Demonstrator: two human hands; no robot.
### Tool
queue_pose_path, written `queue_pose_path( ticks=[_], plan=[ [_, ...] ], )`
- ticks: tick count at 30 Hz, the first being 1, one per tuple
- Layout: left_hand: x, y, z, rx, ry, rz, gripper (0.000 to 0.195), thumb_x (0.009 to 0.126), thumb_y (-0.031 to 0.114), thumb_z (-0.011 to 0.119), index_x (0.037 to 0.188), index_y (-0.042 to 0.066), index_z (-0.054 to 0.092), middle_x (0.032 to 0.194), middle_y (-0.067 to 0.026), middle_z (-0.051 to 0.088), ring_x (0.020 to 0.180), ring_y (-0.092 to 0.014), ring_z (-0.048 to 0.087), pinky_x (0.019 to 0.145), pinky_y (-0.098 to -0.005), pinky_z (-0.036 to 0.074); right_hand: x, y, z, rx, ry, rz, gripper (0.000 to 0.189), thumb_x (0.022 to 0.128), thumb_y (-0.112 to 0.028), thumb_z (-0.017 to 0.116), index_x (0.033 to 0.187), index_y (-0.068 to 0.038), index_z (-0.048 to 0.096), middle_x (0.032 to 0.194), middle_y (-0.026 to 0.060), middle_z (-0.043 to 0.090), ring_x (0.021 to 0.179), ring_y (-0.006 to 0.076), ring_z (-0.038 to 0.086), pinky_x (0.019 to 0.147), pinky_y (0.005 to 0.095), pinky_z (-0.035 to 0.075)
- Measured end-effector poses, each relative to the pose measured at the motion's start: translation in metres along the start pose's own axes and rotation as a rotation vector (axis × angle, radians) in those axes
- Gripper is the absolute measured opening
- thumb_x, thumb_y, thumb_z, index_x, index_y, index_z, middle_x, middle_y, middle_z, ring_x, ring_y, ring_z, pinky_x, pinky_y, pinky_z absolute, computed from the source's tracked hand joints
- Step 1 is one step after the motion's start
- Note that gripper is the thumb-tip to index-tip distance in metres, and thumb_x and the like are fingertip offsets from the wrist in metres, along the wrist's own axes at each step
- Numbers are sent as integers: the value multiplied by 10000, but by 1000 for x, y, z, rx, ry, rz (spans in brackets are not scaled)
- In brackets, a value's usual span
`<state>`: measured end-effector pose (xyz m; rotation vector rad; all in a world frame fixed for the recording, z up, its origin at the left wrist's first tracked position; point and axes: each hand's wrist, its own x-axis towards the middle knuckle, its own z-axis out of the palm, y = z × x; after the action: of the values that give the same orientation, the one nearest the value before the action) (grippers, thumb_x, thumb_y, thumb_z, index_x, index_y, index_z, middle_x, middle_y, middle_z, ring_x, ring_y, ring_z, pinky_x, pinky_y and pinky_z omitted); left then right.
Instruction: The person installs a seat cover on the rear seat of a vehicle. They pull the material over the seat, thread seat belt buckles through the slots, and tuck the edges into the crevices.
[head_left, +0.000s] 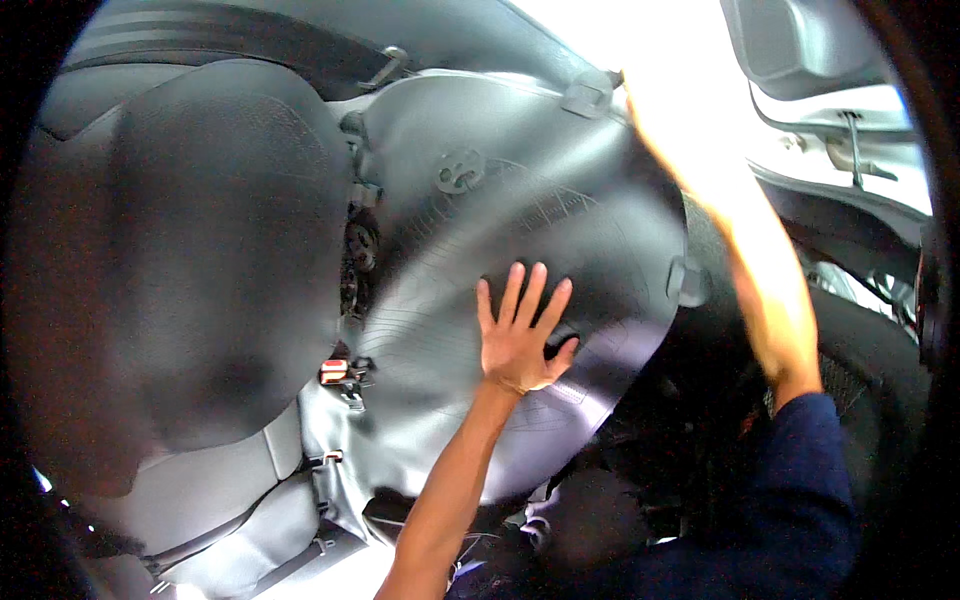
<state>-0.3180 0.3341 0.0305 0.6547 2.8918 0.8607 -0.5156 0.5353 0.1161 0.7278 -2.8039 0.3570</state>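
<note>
My left hand lies on a large, grey moulded liner or mat, palm down with the fingers spread. The sheet has fine curved lines, a round relief with holes and tabs on its edge, one at the top and one at the right. My right arm, in a navy sleeve, stretches up past the sheet's right side. At its far end my right hand is near the sheet's upper right edge. Glare washes out that hand, so its fingers and any grip cannot be made out.
A dark leather-like car seat fills the left. Red-topped seat belt buckles sit between it and the sheet. Below is a lighter grey seat. Bright light enters at the top right, beside a grey panel and a thin rod.
</note>
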Motion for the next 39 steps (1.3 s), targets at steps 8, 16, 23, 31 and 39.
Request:
queue_pose_path(
  ticks=[8,16,23,31,39],
  plan=[
    [-12,-6,10,-12,-196,-104,747,722,491,695,1432,297,563,1609,-94,352,1506,-379,253,1193,-700,77,-15,-18,28,31,-233,313,622,907,-448,664,1473,-236,519,1554,246,380,1443,473,324,1127,651,309],
    [-36,-28,47,432,-10,79,611,933,370,629,1481,498,391,1581,-2,373,1465,-304,362,1172,-662,270,-15,-15,46,52,-313,467,881,890,-564,644,1535,-33,364,1501,237,438,1312,402,469,1056,506,389],
    [-29,-21,43,314,-5,8,676,900,281,627,1504,468,388,1589,-2,365,1486,-278,328,1187,-659,246,-18,-16,43,72,-312,458,872,906,-546,638,1515,16,365,1448,271,471,1283,423,488,1065,504,380],
    [-5,-6,-6,17,-153,-90,671,863,112,681,1489,229,468,1573,-38,413,1469,-255,372,1227,-570,219,-18,-17,45,11,-247,449,845,901,-569,632,1488,1,419,1420,261,508,1284,411,510,1091,475,395],
    [-83,-105,-159,-885,1248,-1440,589,893,302,768,1364,51,520,1231,-121,597,1081,-216,585,985,-415,493,9,-93,43,84,388,242,243,741,-154,759,976,-136,697,1227,58,658,1227,314,551,1065,512,351]
  ],
)
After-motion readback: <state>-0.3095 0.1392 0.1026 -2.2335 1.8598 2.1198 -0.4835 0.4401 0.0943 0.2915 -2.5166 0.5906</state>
